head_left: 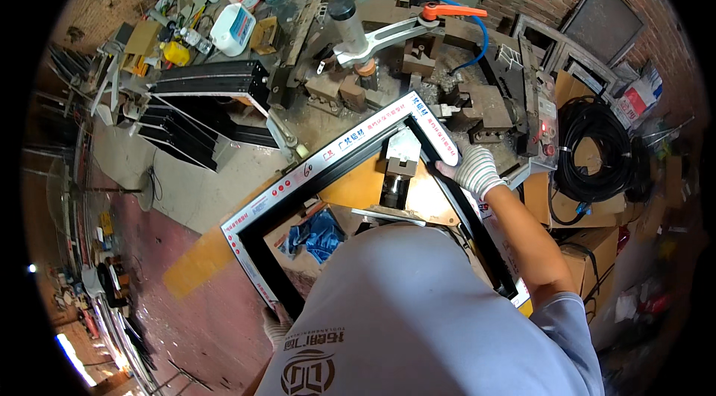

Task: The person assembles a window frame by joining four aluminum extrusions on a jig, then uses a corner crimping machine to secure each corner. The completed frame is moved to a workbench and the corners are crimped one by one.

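A rectangular black window frame [313, 161], with printed white film along its faces, lies tilted in front of my body. Its far corner sits at a corner-crimping machine [358, 86], around a pale metal block [403, 146] that stands inside that corner. My right hand [476, 171], in a white striped glove, grips the right side bar close to the far corner, thumb on the inner side. At the lower left, my left hand [277, 324], also gloved, is closed round the frame's near left end; my shirt hides part of it. My torso covers the frame's near side.
An orange lever handle [453, 13] and a blue air hose [485, 30] top the machine. Black profiles [201, 109] are stacked at left, beside a white jug [233, 28]. Coiled black hose [593, 150] lies at right near cardboard boxes [589, 262]. Blue cloth [317, 236] shows through the frame.
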`<state>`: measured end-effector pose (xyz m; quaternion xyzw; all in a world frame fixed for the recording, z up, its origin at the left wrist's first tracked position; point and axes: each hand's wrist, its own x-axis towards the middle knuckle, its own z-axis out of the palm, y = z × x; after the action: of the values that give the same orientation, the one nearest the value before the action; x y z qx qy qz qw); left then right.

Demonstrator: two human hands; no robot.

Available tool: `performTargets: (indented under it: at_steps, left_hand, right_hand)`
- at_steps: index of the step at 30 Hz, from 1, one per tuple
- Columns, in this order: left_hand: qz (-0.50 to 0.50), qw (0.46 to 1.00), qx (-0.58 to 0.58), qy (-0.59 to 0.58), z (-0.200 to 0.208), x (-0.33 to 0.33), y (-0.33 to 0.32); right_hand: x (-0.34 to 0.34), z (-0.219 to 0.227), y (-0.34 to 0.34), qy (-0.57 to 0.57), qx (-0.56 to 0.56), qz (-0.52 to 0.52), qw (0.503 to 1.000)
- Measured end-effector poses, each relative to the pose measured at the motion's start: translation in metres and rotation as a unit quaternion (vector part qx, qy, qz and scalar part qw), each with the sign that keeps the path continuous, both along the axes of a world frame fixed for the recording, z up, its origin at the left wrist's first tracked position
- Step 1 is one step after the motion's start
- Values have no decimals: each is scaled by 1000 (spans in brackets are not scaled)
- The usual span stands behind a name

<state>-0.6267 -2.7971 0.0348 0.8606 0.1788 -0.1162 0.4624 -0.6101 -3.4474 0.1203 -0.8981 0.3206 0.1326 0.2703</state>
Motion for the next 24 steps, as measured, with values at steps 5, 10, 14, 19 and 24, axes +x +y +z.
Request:
performTargets:
  at_steps: [5,10,14,19,24]
  left_hand:
    - [52,997,-45,15,-17,-2,10]
    - [43,995,-80,-35,-60,3,48]
    - [26,995,-83,-56,-17,35,21]
    - [-85,990,-60,-91,37,111,-17]
    - [-225,968,-69,-83,107,180,-127]
  right_hand:
    - [-10,2,10,-105,39,-41,993]
    - [-28,58,35,-193,25,-71,978]
    - [-81,82,48,-183,-22,-120,976]
    - [-221,45,74,-238,100,-244,935]
    - [-382,-30,163,-196,224,-577,760]
